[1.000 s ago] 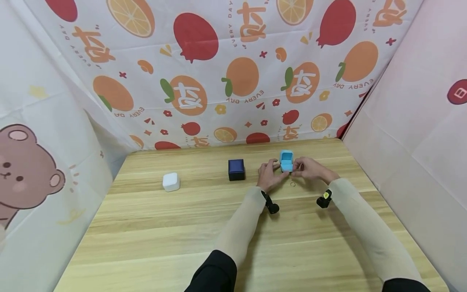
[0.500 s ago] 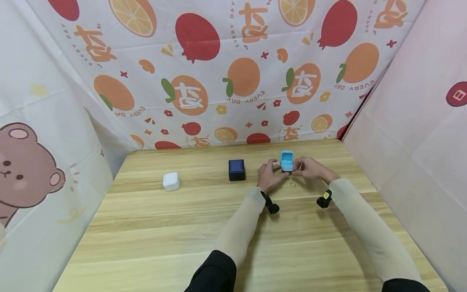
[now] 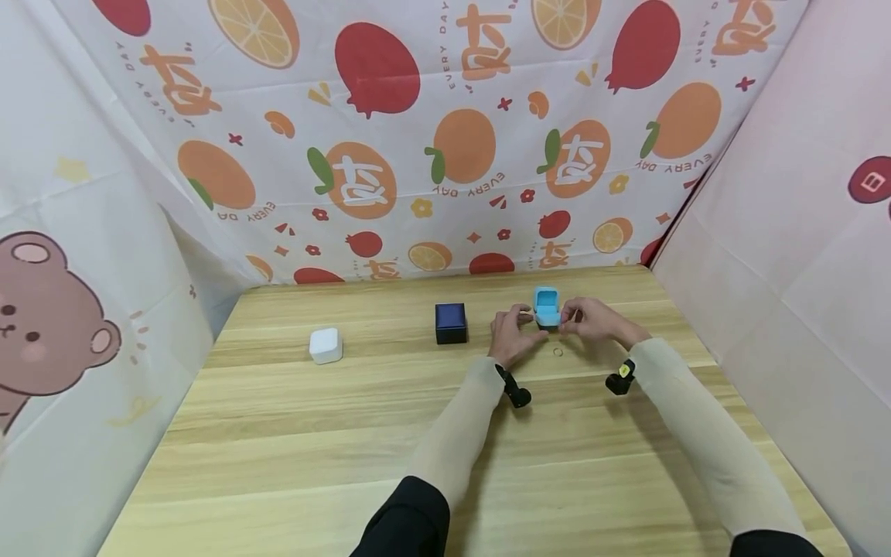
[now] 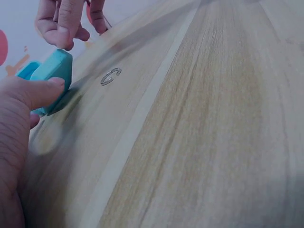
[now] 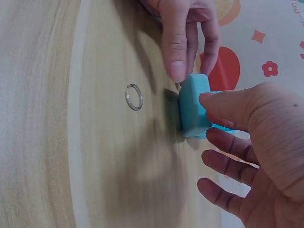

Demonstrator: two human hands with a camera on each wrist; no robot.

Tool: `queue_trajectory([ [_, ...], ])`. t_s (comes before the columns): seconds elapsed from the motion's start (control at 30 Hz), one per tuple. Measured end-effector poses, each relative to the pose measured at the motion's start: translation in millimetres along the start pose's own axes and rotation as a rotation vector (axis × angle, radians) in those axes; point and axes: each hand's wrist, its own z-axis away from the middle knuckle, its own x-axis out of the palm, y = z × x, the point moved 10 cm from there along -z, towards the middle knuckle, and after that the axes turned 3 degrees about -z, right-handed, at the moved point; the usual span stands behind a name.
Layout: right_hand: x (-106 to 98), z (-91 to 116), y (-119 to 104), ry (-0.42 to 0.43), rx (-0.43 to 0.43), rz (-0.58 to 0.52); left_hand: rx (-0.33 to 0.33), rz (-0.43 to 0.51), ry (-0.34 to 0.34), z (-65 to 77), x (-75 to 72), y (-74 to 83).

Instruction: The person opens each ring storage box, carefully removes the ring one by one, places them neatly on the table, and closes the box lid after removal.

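A light blue ring box stands with its lid up near the back of the table, its base slightly raised over a dark shadow. My left hand holds its left side, the thumb in front. At the other side my right hand pinches the base between thumb and index finger; its other fingers are spread loosely in the right wrist view. A thin silver ring with a gap in its band lies on the wood just in front of the box. The box's inside is too small to make out.
To the left of my hands sits a closed dark blue box. Farther left is a white rounded box. Printed cloth hangs behind the wooden table and on both sides.
The hands stay at the blue ring box, with only tiny shifts of the fingers. The silver ring and the other boxes keep their places.
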Motion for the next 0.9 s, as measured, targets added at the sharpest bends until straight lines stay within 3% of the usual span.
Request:
queue_trajectory([
  [0.5,-24.0,-8.6,-7.2,0.090,0.019,0.021,0.064,-0.041,-0.031,-8.8,-24.6,15.2],
  [0.73,-37.2,-15.4,-16.0,0.113,0.016,0.011,0.158,0.004,-0.031,-19.3,-41.3,37.4],
  [0.9,-44.3,-22.3,-23.3,0.120,-0.001,0.012,0.167,-0.041,-0.027,-23.2,-55.1,48.1],
])
